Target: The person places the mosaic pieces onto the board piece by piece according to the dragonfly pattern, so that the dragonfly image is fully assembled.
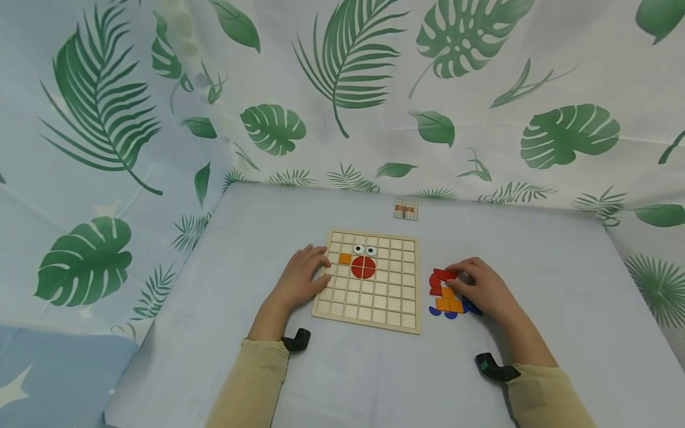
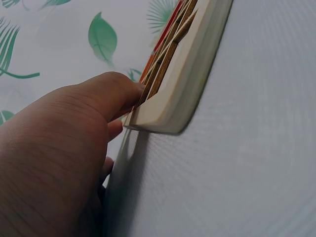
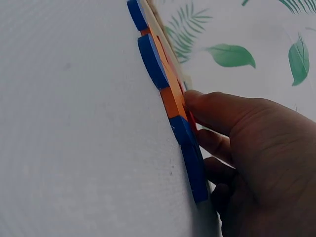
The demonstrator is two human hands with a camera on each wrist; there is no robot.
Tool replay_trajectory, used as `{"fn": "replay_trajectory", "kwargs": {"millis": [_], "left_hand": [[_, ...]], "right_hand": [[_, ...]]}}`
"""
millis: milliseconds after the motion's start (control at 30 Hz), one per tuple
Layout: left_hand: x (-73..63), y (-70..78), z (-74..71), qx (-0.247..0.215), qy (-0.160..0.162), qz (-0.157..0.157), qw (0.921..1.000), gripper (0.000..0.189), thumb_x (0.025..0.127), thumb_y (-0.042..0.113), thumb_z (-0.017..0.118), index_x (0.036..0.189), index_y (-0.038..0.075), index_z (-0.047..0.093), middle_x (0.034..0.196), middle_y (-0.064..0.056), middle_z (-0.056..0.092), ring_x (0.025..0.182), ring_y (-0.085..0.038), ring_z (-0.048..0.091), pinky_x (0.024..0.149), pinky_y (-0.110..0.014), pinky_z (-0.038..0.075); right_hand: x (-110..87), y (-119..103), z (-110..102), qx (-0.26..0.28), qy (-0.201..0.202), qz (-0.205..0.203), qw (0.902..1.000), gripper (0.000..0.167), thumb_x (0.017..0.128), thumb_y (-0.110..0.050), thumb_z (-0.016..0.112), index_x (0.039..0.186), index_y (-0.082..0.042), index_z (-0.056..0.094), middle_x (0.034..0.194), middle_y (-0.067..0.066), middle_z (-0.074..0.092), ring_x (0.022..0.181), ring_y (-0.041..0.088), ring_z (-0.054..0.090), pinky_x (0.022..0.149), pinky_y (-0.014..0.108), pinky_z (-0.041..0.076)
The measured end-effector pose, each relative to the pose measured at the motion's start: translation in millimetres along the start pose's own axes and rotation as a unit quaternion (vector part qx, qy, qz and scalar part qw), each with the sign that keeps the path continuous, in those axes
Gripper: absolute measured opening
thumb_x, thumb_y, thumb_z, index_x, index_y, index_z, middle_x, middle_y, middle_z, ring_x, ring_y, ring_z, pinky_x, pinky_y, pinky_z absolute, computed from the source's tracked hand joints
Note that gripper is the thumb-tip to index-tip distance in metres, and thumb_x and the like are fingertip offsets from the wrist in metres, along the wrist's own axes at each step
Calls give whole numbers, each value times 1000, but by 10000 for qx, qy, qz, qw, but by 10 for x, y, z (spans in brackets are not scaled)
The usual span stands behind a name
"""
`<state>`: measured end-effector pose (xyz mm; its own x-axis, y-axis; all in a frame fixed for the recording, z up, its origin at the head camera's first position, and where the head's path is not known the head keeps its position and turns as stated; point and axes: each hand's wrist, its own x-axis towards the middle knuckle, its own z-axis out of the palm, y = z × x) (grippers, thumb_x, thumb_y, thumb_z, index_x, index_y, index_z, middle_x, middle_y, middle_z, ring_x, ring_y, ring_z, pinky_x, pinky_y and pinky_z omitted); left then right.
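A square wooden grid board (image 1: pixel 393 297) lies flat, with my left hand (image 1: pixel 302 276) holding its left edge. In the left wrist view the thumb (image 2: pixel 118 94) lies over the board's rim, the fingers beside and below it. Set in the board are two round eye pieces (image 1: pixel 365 250), a red circle of quarter pieces (image 1: pixel 363 267) and an orange square (image 1: pixel 345 258). To its right, my right hand (image 1: pixel 481 288) touches a cluster of flat pieces with thumb and forefinger. Red pieces (image 1: pixel 435 282), orange squares (image 1: pixel 448 305) and blue pieces (image 1: pixel 434 311) make up the cluster.
Behind the board lies a small pattern card (image 1: pixel 406 210) showing a grid picture. A pale cloth covers the table (image 1: pixel 353 374). Curtains (image 1: pixel 364 142) with green leaf prints hang around the back and sides. Each wrist wears a black camera mount (image 1: pixel 496 368).
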<state>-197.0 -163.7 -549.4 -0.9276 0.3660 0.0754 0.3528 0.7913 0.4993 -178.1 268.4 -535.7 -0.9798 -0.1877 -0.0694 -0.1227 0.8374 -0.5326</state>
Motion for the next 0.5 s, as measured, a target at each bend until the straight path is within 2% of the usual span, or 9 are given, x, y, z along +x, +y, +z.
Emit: {"fn": "replay_trajectory", "kwargs": {"millis": [267, 500], "left_hand": [[7, 0, 0, 47, -7, 1, 10000, 21, 94, 34, 64, 111, 22, 59, 154, -2, 44, 150, -32, 28, 126, -49, 17], [9, -8, 10, 13, -10, 15, 10000, 21, 94, 33, 64, 111, 21, 59, 154, -2, 44, 150, -32, 28, 126, -49, 16]], "right_hand": [[20, -11, 35, -9, 152, -6, 9999, 37, 93, -38, 68, 121, -14, 66, 122, 12, 55, 105, 30, 51, 94, 54, 50], [19, 12, 49, 121, 177, 32, 9998, 38, 93, -40, 68, 119, -13, 64, 123, 12, 57, 106, 30, 51, 98, 55, 49]]}}
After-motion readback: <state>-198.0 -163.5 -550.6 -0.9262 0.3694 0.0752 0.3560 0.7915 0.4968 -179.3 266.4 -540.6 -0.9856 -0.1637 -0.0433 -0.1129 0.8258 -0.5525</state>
